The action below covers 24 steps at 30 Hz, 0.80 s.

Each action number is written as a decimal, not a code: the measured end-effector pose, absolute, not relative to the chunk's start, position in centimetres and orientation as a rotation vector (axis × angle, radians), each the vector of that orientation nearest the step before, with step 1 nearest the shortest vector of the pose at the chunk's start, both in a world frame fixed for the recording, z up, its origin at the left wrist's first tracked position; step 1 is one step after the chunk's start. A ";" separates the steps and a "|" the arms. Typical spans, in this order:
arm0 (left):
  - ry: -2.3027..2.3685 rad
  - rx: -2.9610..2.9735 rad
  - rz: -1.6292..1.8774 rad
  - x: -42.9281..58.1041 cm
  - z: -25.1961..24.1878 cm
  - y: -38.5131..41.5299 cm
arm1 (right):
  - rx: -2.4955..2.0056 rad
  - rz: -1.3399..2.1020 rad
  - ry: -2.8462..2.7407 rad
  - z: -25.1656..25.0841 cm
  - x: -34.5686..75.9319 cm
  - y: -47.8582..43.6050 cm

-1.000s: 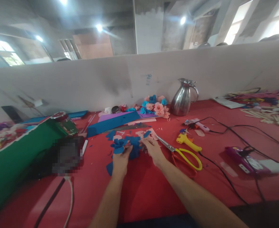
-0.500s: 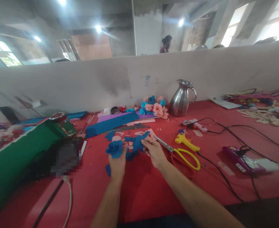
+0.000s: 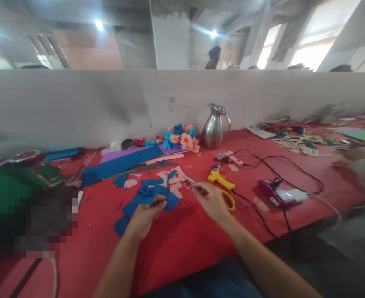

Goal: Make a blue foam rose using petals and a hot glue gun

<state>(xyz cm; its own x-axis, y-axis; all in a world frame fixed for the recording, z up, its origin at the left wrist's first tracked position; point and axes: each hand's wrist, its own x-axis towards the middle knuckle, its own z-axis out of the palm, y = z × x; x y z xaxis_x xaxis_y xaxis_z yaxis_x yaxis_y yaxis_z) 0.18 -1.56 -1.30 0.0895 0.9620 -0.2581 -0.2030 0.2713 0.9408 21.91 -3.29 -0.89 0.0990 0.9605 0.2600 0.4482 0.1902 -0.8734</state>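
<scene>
My left hand (image 3: 147, 215) is closed at the near side of a blue paper flower (image 3: 148, 190), its thumb and fingers pinched together. Blue paper pieces (image 3: 122, 225) lie around and below that hand, partly covered by it. To the right, my right hand (image 3: 212, 203) hovers over a pair of scissors with its fingers bent together; whatever is between the fingertips is hidden. Of the scissors, the blade tip (image 3: 188, 179) and part of the yellow handle (image 3: 231, 201) show past the hand. Just beyond lies a yellow glue gun (image 3: 221, 180).
Pink paper scraps (image 3: 176, 178) and a blue paper strip (image 3: 123, 165) lie behind the hands. Finished paper flowers (image 3: 184, 138) stand beside a steel jug (image 3: 212, 128). A purple power strip (image 3: 277, 193) with trailing cables sits at right; a green box (image 3: 2, 186) at left.
My right hand has left the blue paper pieces and moved right, over the scissors. My left hand stays at the blue flower, turned somewhat. The view has swung to the right.
</scene>
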 end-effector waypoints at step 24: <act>1.293 1.361 0.760 0.9 -2.4 -1.6 | -1.438 1.334 -1.746 1.5 27.4 -7.0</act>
<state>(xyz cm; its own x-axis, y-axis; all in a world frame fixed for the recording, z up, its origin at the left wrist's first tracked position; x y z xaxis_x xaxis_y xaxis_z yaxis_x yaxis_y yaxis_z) 0.90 -1.61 -2.38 0.2110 0.9544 -0.2110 0.2804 0.1477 0.9484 27.39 -6.96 1.51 -0.3094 0.9314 -0.1919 0.4303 -0.0428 -0.9016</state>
